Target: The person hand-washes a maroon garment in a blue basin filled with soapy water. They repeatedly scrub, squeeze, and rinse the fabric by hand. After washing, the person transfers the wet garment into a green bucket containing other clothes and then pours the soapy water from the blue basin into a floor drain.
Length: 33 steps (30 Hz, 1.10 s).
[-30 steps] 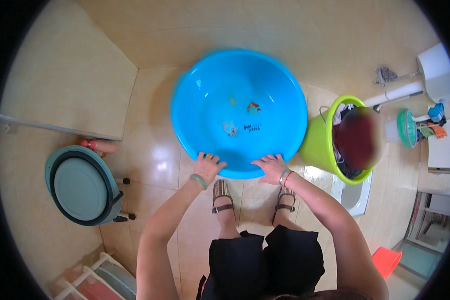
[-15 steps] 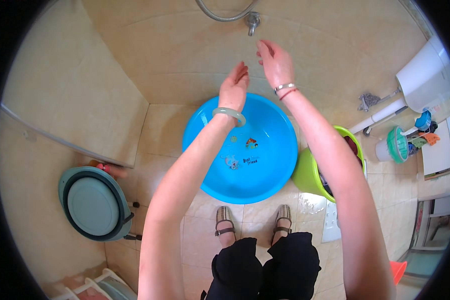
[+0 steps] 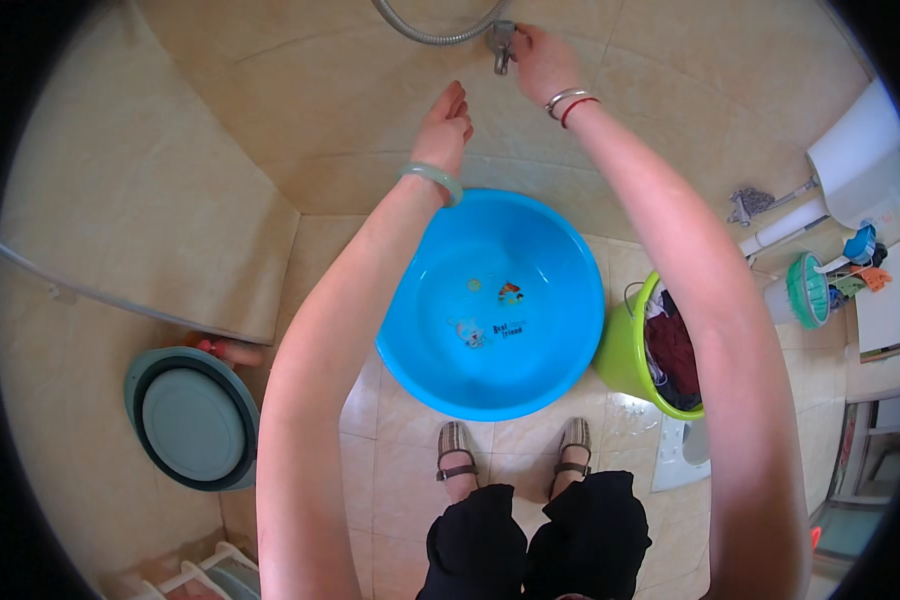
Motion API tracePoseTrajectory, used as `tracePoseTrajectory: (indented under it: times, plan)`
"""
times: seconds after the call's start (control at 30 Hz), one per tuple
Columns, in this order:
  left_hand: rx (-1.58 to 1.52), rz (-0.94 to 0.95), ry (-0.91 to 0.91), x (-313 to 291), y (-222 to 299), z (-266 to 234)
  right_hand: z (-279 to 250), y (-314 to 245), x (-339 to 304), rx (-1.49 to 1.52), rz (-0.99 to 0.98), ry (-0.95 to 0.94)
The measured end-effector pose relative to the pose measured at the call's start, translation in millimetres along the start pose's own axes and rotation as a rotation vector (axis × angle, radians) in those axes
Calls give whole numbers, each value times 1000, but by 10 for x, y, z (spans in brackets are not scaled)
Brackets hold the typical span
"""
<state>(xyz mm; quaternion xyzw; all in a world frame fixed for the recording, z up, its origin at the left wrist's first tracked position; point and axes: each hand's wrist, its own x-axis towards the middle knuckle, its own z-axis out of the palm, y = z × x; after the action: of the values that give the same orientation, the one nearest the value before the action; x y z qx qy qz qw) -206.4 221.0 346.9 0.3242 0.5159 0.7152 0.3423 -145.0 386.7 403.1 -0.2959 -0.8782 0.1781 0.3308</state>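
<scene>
- Head view: a person stands over a round blue basin (image 3: 490, 300) on the tiled floor (image 3: 390, 440), both bare arms raised toward the wall beyond the basin.
- The right hand (image 3: 538, 60), wrist ringed by a silver bangle and a red cord, reaches the metal tap (image 3: 503, 42) on the wall above the basin's far rim; its fingers close around the tap.
- A metal shower hose (image 3: 425, 32) curves away from the tap, above the basin.
- The left hand (image 3: 446, 128), a pale green bangle on its wrist, hangs in the air just past the basin's far rim, below and left of the tap; its fingers are loosely curled and grasp nothing.
- The basin is empty, with small cartoon pictures on its bottom.
- Touching the basin's right side stands a green bucket (image 3: 630, 355) stuffed with dark red clothing.
- Well to the basin's left, a grey-green folding tub (image 3: 192, 420) leans by the wall.
- Sandalled feet (image 3: 457, 450) stand just at the basin's near rim.
</scene>
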Motion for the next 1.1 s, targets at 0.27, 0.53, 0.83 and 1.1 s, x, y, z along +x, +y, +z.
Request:
tracePoseTrajectory:
  times: [0.27,0.53,0.83,1.1]
  plan:
    - [-95,-93,102,-131,-444,-259,84,401,148,832,205,19]
    - [-335,-399,166,-1005,-889,-304,471,497,-1786,1360,575,-284]
    - [-607,-635,125,-1978,-2005,-425,821,877,-3530,1568,1000,-403]
    - [-511,-880,-25,-2679,-2435,-197,699,972,-4564,1355,1139,-595]
